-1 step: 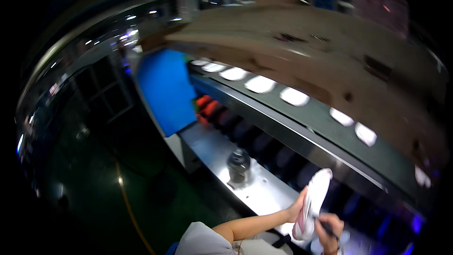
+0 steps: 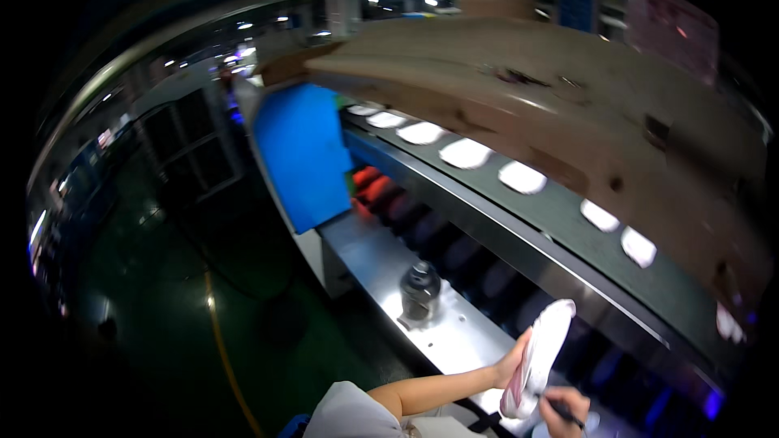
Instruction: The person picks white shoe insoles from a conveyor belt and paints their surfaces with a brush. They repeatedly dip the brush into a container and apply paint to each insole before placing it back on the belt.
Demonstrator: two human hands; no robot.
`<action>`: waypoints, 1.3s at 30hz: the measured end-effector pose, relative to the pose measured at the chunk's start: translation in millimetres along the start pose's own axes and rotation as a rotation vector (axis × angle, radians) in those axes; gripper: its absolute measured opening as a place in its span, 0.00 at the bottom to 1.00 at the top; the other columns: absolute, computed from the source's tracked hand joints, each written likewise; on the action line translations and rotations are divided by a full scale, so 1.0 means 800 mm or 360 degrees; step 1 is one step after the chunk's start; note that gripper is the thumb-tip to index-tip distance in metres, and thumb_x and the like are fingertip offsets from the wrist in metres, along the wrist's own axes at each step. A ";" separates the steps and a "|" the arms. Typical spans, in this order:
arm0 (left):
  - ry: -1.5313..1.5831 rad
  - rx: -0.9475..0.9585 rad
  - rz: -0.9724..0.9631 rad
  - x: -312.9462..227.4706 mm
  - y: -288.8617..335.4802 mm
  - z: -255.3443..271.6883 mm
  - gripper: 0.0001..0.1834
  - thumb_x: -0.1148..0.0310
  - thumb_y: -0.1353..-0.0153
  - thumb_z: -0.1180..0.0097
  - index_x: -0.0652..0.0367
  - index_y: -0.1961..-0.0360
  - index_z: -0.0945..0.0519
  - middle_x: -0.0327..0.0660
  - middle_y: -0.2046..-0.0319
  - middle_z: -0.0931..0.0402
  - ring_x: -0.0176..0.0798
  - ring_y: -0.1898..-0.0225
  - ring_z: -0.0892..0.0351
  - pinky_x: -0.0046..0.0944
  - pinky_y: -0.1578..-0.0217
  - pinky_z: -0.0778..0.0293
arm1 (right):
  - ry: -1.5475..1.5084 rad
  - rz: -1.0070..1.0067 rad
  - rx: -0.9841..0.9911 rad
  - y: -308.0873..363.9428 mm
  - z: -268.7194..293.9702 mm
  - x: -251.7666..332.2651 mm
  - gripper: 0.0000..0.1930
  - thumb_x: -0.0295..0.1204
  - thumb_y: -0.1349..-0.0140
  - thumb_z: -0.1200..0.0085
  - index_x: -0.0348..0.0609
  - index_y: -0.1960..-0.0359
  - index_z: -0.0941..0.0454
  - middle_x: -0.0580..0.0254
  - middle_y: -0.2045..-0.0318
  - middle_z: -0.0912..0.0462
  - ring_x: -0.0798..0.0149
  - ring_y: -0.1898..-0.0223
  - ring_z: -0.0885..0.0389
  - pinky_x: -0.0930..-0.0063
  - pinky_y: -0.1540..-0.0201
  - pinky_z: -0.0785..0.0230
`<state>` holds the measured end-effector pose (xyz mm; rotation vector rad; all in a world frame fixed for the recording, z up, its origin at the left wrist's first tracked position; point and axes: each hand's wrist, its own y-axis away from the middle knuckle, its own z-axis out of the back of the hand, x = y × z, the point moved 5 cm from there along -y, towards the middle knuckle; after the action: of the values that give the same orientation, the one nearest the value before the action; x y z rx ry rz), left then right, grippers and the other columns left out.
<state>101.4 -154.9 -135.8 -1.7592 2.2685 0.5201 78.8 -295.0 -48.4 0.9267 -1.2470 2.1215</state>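
Left hand (image 2: 511, 363): gripping the shoe along its left side, fingers partly hidden behind it
Right hand (image 2: 565, 407): pinched around a dark slim tool (image 2: 574, 420), cut off by the lower edge
Tool tip: at the shoe's lower part, too blurred to tell whether touching
Shoe (image 2: 550, 346): held slanted between both hands, above the metal shelf (image 2: 466, 341); long, mostly white, pink along the lower left; bright glare, surface detail washed out
Pale bluish thing: beside the right hand, mostly covered, kind unclear
Bottle (image 2: 420, 296): dark, capped, upright on the shelf, left of the shoe
Below the belt: dark row of shapes, hard to make out, reddish at the far left
Green belt (image 2: 560, 223): carrying white pieces (image 2: 465, 153), some partly hidden under a brown hood (image 2: 519, 73)
Blue panel (image 2: 300, 158): standing at the belt's left end
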 end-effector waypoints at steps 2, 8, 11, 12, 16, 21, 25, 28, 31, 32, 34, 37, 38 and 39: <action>-0.0026 0.0003 0.0051 -0.021 0.018 -0.010 0.33 0.40 0.43 0.74 0.52 0.45 0.39 0.37 0.55 0.31 0.34 0.56 0.31 0.35 0.56 0.33 | -0.0091 -0.0150 0.0037 -0.010 0.007 0.005 0.06 0.19 0.62 0.45 0.36 0.79 0.26 0.59 0.77 0.23 0.69 0.75 0.24 0.79 0.69 0.33; -0.0004 0.0092 0.0026 0.009 0.040 -0.087 0.33 0.40 0.44 0.75 0.48 0.44 0.41 0.33 0.55 0.31 0.31 0.58 0.30 0.32 0.59 0.31 | -0.0206 -0.0409 -0.0224 -0.082 0.029 0.014 0.06 0.19 0.62 0.45 0.35 0.78 0.25 0.58 0.76 0.22 0.69 0.73 0.24 0.78 0.68 0.33; 0.0051 -0.0345 0.0224 0.005 0.030 -0.101 0.32 0.41 0.43 0.74 0.50 0.44 0.40 0.34 0.54 0.32 0.31 0.57 0.30 0.33 0.58 0.33 | -0.0145 -0.0310 -0.0119 -0.071 0.035 0.017 0.06 0.19 0.61 0.45 0.35 0.77 0.25 0.58 0.75 0.22 0.69 0.73 0.24 0.78 0.67 0.33; 0.0027 -0.0266 0.0085 0.002 0.033 -0.097 0.32 0.42 0.43 0.73 0.52 0.45 0.40 0.35 0.53 0.32 0.32 0.56 0.31 0.34 0.57 0.33 | -0.0155 -0.0290 -0.0112 -0.067 0.040 0.019 0.06 0.18 0.61 0.45 0.35 0.77 0.25 0.58 0.74 0.22 0.69 0.73 0.24 0.78 0.67 0.33; 0.0209 0.0359 0.0106 0.012 0.021 -0.085 0.31 0.43 0.43 0.70 0.56 0.49 0.34 0.38 0.57 0.29 0.34 0.57 0.30 0.36 0.54 0.35 | -0.0312 -0.0457 -0.0381 -0.069 0.066 0.005 0.06 0.18 0.61 0.44 0.34 0.77 0.24 0.58 0.73 0.21 0.69 0.72 0.24 0.77 0.66 0.33; -0.0199 0.0140 0.0001 -0.002 0.012 -0.104 0.36 0.38 0.49 0.67 0.57 0.50 0.35 0.42 0.57 0.30 0.38 0.58 0.29 0.38 0.55 0.34 | -0.0522 -0.0022 0.0193 -0.068 0.054 0.050 0.07 0.18 0.57 0.45 0.32 0.73 0.24 0.57 0.74 0.21 0.67 0.71 0.23 0.78 0.67 0.32; 0.0039 0.0646 0.0379 0.010 0.017 -0.136 0.39 0.36 0.50 0.71 0.59 0.48 0.38 0.44 0.54 0.33 0.45 0.57 0.30 0.43 0.54 0.34 | -0.1014 -0.0533 -0.0175 -0.056 0.079 0.045 0.08 0.17 0.58 0.44 0.30 0.73 0.24 0.55 0.72 0.22 0.68 0.71 0.23 0.79 0.68 0.31; 0.0235 0.0417 0.0306 0.010 0.007 -0.128 0.40 0.36 0.50 0.74 0.60 0.47 0.40 0.49 0.54 0.34 0.47 0.57 0.30 0.45 0.55 0.33 | -0.0579 -0.0395 -0.0015 -0.037 0.072 0.035 0.08 0.19 0.58 0.42 0.33 0.73 0.24 0.55 0.72 0.22 0.68 0.68 0.23 0.78 0.65 0.32; -0.0070 0.0637 0.0250 0.013 0.001 -0.142 0.44 0.34 0.51 0.79 0.63 0.47 0.42 0.52 0.58 0.32 0.51 0.59 0.29 0.44 0.59 0.31 | -0.0638 -0.0029 0.0292 -0.028 0.072 0.055 0.09 0.18 0.59 0.42 0.34 0.73 0.23 0.55 0.71 0.22 0.66 0.67 0.24 0.76 0.62 0.33; -0.0163 0.0611 0.0185 0.012 -0.003 -0.140 0.45 0.33 0.52 0.80 0.63 0.47 0.42 0.53 0.59 0.32 0.50 0.59 0.29 0.44 0.60 0.30 | -0.0834 -0.0149 0.0153 -0.026 0.079 0.048 0.09 0.17 0.59 0.43 0.34 0.72 0.23 0.55 0.71 0.21 0.66 0.67 0.24 0.77 0.61 0.33; -0.0417 0.0375 0.0030 0.009 -0.011 -0.137 0.46 0.32 0.53 0.84 0.61 0.47 0.42 0.53 0.60 0.32 0.49 0.61 0.29 0.44 0.61 0.30 | -0.0752 -0.0372 -0.0076 -0.023 0.088 0.035 0.08 0.17 0.58 0.44 0.34 0.72 0.24 0.56 0.71 0.21 0.66 0.67 0.24 0.77 0.61 0.33; -0.0303 0.0565 0.0056 0.003 -0.015 -0.138 0.47 0.30 0.55 0.83 0.61 0.48 0.42 0.56 0.62 0.31 0.51 0.64 0.27 0.46 0.64 0.29 | -0.0446 -0.0138 0.0100 -0.017 0.077 0.040 0.09 0.19 0.58 0.42 0.34 0.72 0.24 0.56 0.70 0.22 0.65 0.66 0.24 0.76 0.59 0.34; -0.0291 0.0563 0.0065 0.002 -0.016 -0.143 0.48 0.29 0.55 0.83 0.61 0.48 0.42 0.58 0.63 0.31 0.53 0.66 0.27 0.47 0.66 0.28 | -0.0507 -0.0101 0.0203 -0.017 0.079 0.047 0.09 0.19 0.59 0.42 0.34 0.72 0.24 0.55 0.70 0.22 0.64 0.65 0.24 0.75 0.58 0.34; -0.0302 0.0567 0.0037 0.000 -0.016 -0.143 0.48 0.29 0.55 0.83 0.61 0.48 0.43 0.58 0.64 0.31 0.53 0.66 0.27 0.47 0.66 0.28 | -0.0577 -0.0071 0.0307 -0.016 0.078 0.052 0.09 0.19 0.59 0.42 0.35 0.72 0.23 0.55 0.70 0.22 0.64 0.65 0.24 0.74 0.58 0.34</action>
<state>118.2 -204.1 -33.1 -1.4477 2.0970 0.2530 79.9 -341.2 11.4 1.4608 -1.1845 2.1291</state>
